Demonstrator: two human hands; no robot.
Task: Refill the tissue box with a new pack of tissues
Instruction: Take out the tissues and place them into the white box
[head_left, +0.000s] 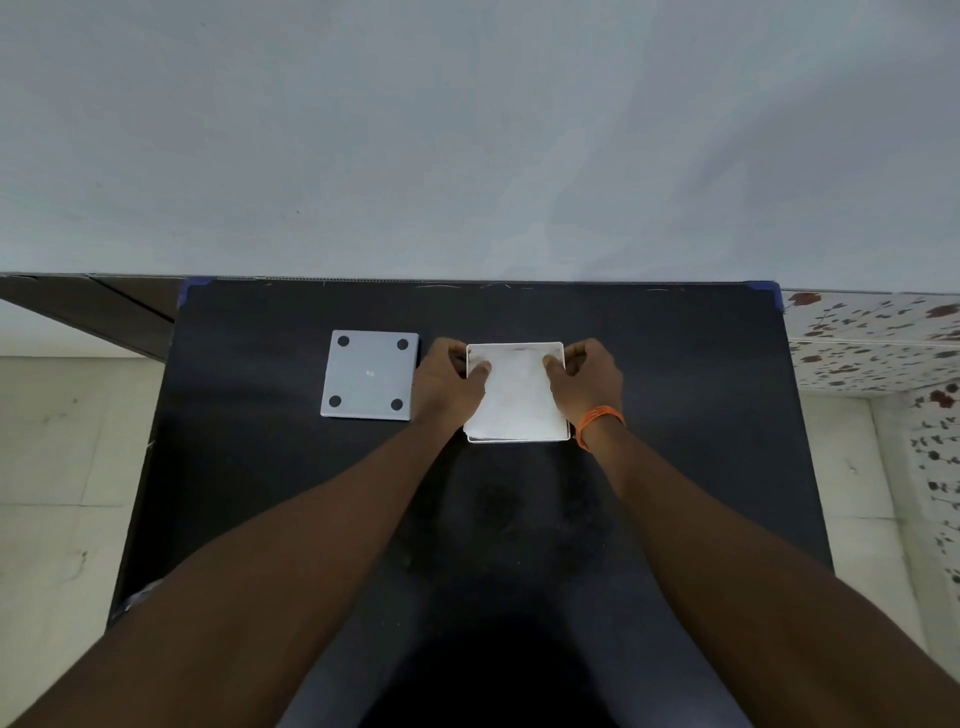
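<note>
A white square tissue box (519, 439) stands open on the black table (260, 493), with a white stack of tissues (517, 395) lying inside it. My left hand (451, 382) is at the box's left side, thumb pressing on the tissues. My right hand (587, 379), with an orange band at the wrist, is at the right side, thumb also on the tissues. Both hands' fingers curl over the far corners of the box. To the left lies the grey square box panel (370, 375) with four dark round pads, flat on the table.
The table's far edge meets a pale wall (467, 130). Blue tape marks the table's far corners (763, 288). Tiled floor shows on both sides, with patterned tiles (883, 338) at the right.
</note>
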